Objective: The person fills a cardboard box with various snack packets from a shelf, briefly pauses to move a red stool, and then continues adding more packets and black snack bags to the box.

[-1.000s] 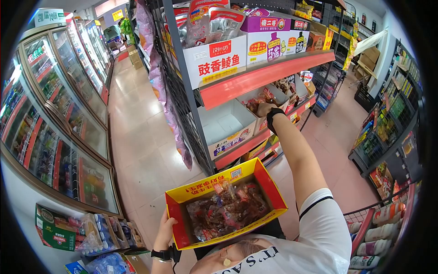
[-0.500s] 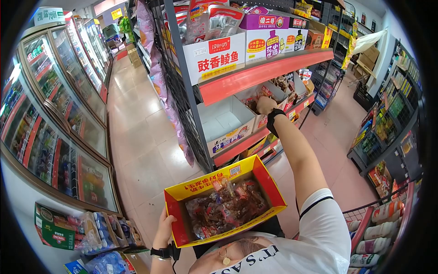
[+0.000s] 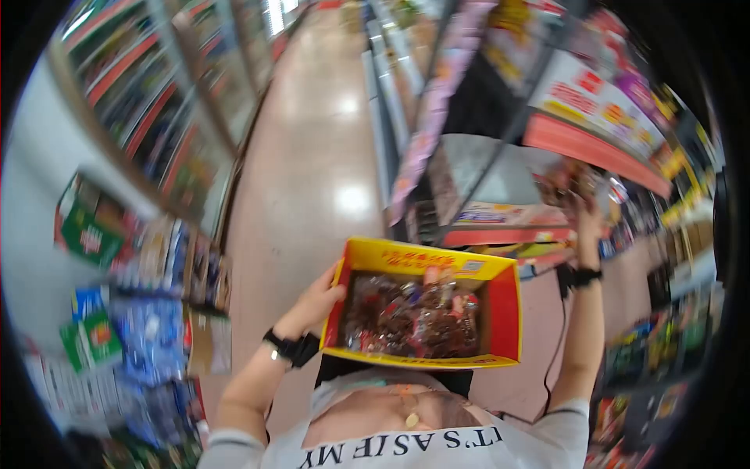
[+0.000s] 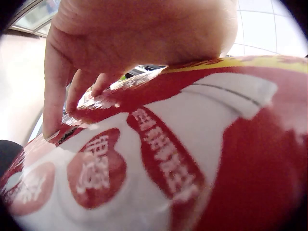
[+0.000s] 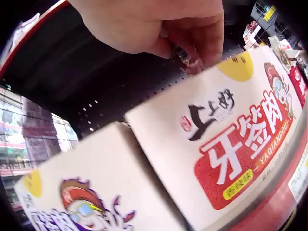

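Observation:
My left hand grips the left end of a yellow and red cardboard box, held level in front of my chest. Inside it lie many small, clear-wrapped brown snack packets. The left wrist view shows the fingers spread down over the printed red side. At the shelf, my right hand is just over the front wall of a white carton. Thumb and fingers pinch a small shiny-wrapped snack packet, partly hidden by the hand. More brown packets show beside that hand, blurred.
Beside that carton stands another white carton on the same shelf. A red shelf edge runs above them. Glass-door fridges line the aisle at left, with stacked drink packs near my left side.
The head view has swung, moving the shelf rightward and blurring it. The right hand, earlier down in the shelf carton, is now at its front wall. The left hand keeps its grip.

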### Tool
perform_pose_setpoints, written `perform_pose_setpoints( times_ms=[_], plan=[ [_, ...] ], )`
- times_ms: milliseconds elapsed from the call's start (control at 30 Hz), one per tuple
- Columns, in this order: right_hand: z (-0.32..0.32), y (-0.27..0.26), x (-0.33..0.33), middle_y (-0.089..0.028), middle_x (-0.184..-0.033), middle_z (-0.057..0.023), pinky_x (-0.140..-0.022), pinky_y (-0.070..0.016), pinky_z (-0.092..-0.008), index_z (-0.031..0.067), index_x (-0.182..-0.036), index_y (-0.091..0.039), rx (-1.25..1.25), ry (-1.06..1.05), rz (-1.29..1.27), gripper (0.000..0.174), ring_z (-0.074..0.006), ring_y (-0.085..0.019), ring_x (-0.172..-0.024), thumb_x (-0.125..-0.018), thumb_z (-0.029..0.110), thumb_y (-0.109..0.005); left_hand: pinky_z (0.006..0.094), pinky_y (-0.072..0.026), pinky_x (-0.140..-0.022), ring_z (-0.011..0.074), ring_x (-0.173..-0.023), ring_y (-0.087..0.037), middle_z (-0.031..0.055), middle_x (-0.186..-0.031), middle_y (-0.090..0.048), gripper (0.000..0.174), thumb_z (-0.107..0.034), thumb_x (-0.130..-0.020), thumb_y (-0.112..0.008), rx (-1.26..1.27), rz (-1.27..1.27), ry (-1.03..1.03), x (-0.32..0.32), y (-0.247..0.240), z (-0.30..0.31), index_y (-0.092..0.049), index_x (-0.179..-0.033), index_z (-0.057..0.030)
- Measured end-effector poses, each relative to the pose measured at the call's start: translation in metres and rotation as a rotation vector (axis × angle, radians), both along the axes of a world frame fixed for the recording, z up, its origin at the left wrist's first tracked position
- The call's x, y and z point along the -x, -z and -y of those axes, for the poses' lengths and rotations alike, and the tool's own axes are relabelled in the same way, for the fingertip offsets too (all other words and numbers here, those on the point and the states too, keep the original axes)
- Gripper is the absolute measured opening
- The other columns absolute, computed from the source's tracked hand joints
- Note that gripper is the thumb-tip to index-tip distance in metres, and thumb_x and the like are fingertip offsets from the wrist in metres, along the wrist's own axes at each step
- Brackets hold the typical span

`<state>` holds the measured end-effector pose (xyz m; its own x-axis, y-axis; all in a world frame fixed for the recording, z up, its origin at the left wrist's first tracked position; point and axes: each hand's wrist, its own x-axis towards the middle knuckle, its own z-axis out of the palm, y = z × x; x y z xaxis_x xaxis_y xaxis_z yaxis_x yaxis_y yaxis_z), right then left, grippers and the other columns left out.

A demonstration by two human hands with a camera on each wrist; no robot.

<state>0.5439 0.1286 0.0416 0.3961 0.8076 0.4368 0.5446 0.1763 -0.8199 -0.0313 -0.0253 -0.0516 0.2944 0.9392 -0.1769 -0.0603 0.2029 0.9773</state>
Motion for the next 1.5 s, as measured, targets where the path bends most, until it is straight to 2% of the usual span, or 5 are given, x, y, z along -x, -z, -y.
perform_pose_setpoints(
  times_ms=[267, 633, 1067, 1367, 1500],
  plan=[
    [0.127, -0.074, 0.088, -0.061, -0.085, -0.0019, -0.061, -0.0453, -0.0223, 0.0024, -0.095, -0.061, 0.265, -0.252, 0.029, 0.013, -0.0088, -0.058, -0.072, -0.088, 0.013, -0.056, 0.0266, -0.0372, -0.093, 0.0172, -0.110, -0.049, 0.0097, -0.123, -0.052, 0.069, -0.010, -0.075, -0.047, 0.042, -0.272, 0.004, 0.000, -0.021, 0.003, -0.029, -0.141, -0.0119],
    [0.149, -0.065, 0.187, -0.062, -0.096, -0.0053, -0.076, -0.0471, -0.0250, -0.0007, -0.116, -0.055, 0.971, -1.055, 0.307, 0.030, -0.0115, -0.058, -0.086, -0.088, 0.011, -0.058, 0.0327, -0.0428, -0.085, 0.0263, -0.100, -0.057, 0.0148, -0.112, -0.059, 0.068, -0.024, -0.075, -0.049, -0.047, -0.278, -0.038, -0.002, -0.007, 0.002, -0.031, -0.140, -0.0174],
    [-0.007, -0.061, 0.052, -0.064, -0.081, -0.0077, -0.062, -0.0468, -0.0275, -0.0028, -0.099, -0.060, 0.171, -0.172, 0.272, 0.020, -0.0150, -0.060, -0.071, -0.081, 0.007, -0.060, 0.0252, -0.0346, -0.096, 0.0175, -0.115, -0.044, 0.0094, -0.126, -0.048, 0.069, 0.000, -0.070, -0.043, 0.043, -0.014, -0.015, -0.002, -0.016, 0.000, -0.031, -0.138, -0.0012],
    [-0.080, -0.008, 0.042, -0.065, -0.090, -0.0223, -0.073, -0.0487, -0.0387, 0.0018, -0.096, -0.064, 0.656, 0.025, 0.711, 0.036, -0.0322, -0.063, -0.086, -0.077, 0.032, -0.065, 0.0254, -0.0368, -0.094, 0.0177, -0.110, -0.046, 0.0080, -0.122, -0.050, 0.066, 0.001, -0.071, -0.044, 0.123, 0.026, -0.044, -0.003, -0.019, 0.004, -0.034, -0.136, -0.0023],
    [-0.082, -0.010, 0.058, -0.059, -0.104, -0.0287, -0.092, -0.0411, -0.0439, -0.0016, -0.099, -0.063, 0.811, -0.097, 0.773, 0.053, -0.0385, -0.055, -0.107, -0.084, 0.047, -0.048, 0.0253, -0.0370, -0.093, 0.0174, -0.110, -0.046, 0.0077, -0.121, -0.050, 0.067, 0.002, -0.070, -0.043, 0.138, 0.039, -0.036, -0.005, -0.024, 0.003, -0.033, -0.136, -0.0024]
  ],
)
